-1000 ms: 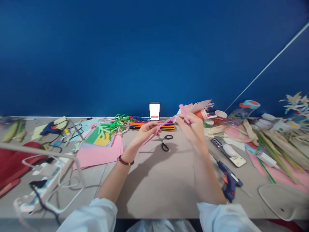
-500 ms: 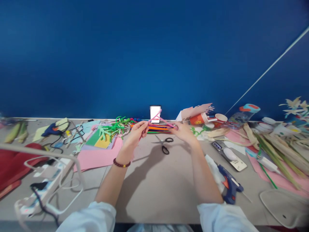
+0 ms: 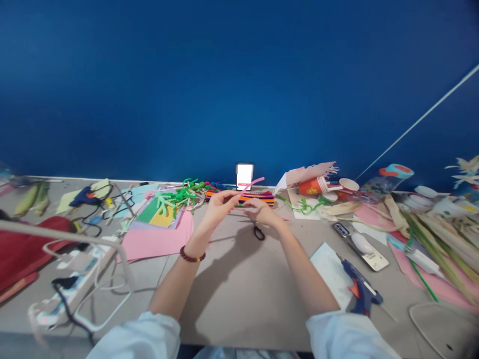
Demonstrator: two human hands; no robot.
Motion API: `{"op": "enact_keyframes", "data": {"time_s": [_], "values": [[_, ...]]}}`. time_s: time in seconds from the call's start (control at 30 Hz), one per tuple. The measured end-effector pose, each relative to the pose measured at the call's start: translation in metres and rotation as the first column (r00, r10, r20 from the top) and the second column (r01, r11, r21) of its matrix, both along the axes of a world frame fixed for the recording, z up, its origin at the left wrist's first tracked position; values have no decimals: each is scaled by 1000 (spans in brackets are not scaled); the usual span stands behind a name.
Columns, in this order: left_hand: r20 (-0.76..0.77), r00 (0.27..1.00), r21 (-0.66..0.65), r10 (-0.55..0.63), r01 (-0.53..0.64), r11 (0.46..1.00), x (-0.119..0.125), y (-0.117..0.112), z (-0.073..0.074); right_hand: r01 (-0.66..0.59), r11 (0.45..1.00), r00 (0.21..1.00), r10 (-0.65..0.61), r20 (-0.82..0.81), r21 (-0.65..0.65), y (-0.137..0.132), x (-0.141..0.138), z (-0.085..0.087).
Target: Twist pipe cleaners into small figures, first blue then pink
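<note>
A pink pipe cleaner [image 3: 254,184] is pinched in my left hand [image 3: 220,207], one end slanting up to the right past the fingertips. My right hand [image 3: 264,213] is close beside it, fingers bent together around a lower pink part; a pink tip shows past that hand's far side. The fingertips partly hide how the pink pieces cross. Beneath my right hand lies a pair of black-handled scissors [image 3: 259,233], mostly covered with one loop visible. Behind the hands is a bundle of coloured pipe cleaners [image 3: 267,198], and a phone with a lit screen [image 3: 244,175] leans at the wall.
Green pipe cleaner shapes [image 3: 174,199] and pink paper sheets [image 3: 155,242] lie left, near a power strip [image 3: 77,284]. To the right are a blue glue gun [image 3: 361,289], a phone [image 3: 359,247], a red paper cup [image 3: 313,186] and dried husks [image 3: 430,229].
My right hand has moved left and lower, close to my left hand, and now covers most of the scissors. The crossed pink pipe cleaner now points up to the right.
</note>
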State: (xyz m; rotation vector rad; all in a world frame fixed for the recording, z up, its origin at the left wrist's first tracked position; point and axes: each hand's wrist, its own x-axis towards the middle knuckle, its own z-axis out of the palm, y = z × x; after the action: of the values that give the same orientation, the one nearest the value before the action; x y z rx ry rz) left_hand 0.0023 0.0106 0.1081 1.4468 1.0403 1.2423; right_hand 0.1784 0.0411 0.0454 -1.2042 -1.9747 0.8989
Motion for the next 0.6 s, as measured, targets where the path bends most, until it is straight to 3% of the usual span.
{"op": "enact_keyframes", "data": {"time_s": [0.1, 0.23, 0.33, 0.6], "values": [[-8, 1000, -3, 18, -18, 1000, 3, 0, -3, -80, 995, 943, 59, -329, -52, -5, -2, 13], [-34, 999, -28, -2, 1, 1000, 8, -2, -4, -93, 982, 784, -30, -620, -164, -13, -10, 30], [-42, 999, -31, -2, 1, 1000, 10, -4, -4, -46, 982, 713, -98, -695, -185, -17, -16, 36], [-48, 997, 65, 57, -53, 996, 14, -6, -7, 140, 986, 666, -164, -728, -93, -19, -25, 35]]}}
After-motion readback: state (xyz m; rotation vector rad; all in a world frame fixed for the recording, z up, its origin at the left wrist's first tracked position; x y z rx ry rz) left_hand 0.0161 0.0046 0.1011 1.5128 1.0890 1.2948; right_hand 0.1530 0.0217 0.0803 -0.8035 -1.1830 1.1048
